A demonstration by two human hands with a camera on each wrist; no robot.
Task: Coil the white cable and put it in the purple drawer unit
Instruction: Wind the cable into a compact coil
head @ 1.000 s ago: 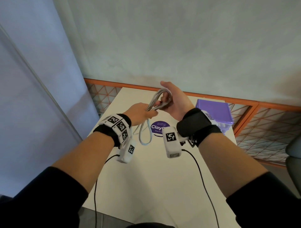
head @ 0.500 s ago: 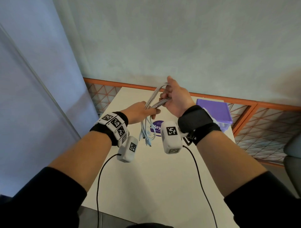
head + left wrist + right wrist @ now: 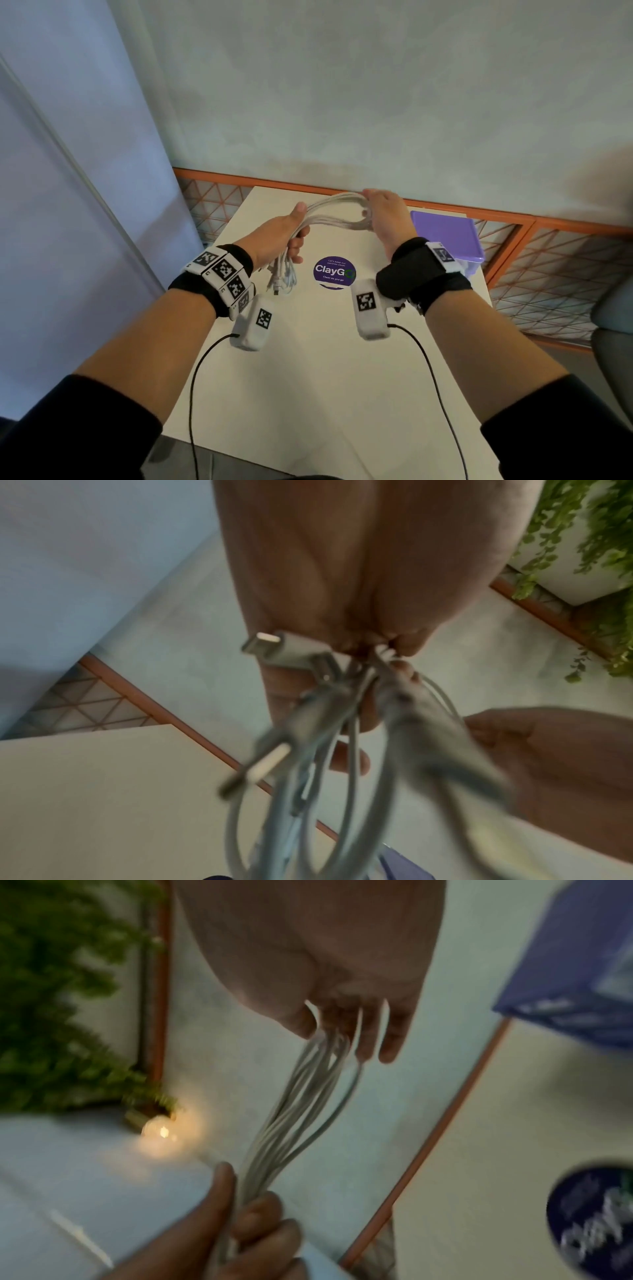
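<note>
The white cable [image 3: 334, 212] is gathered into several strands stretched between my two hands above the table. My left hand [image 3: 291, 233] grips one end of the bundle, with loops and plugs [image 3: 282, 279] hanging below it. In the left wrist view the cable [image 3: 318, 764] and its plugs dangle from my curled fingers. My right hand [image 3: 380, 216] holds the other end with its fingers hooked through the strands; the right wrist view shows the cable [image 3: 308, 1096] running from those fingers. The purple drawer unit [image 3: 448, 236] stands at the table's far right, just beyond my right wrist.
A round purple "ClayGo" sticker [image 3: 334, 273] lies on the cream table [image 3: 325, 377] under my hands. An orange-framed mesh rail [image 3: 548, 274] borders the table's far and right sides. Black wrist-camera leads [image 3: 435, 377] trail toward me. A grey chair edge [image 3: 616, 325] shows at right.
My hands have moved apart: the right one went rightward and the left one stayed left, drawing the bundled cable out into a longer span between them.
</note>
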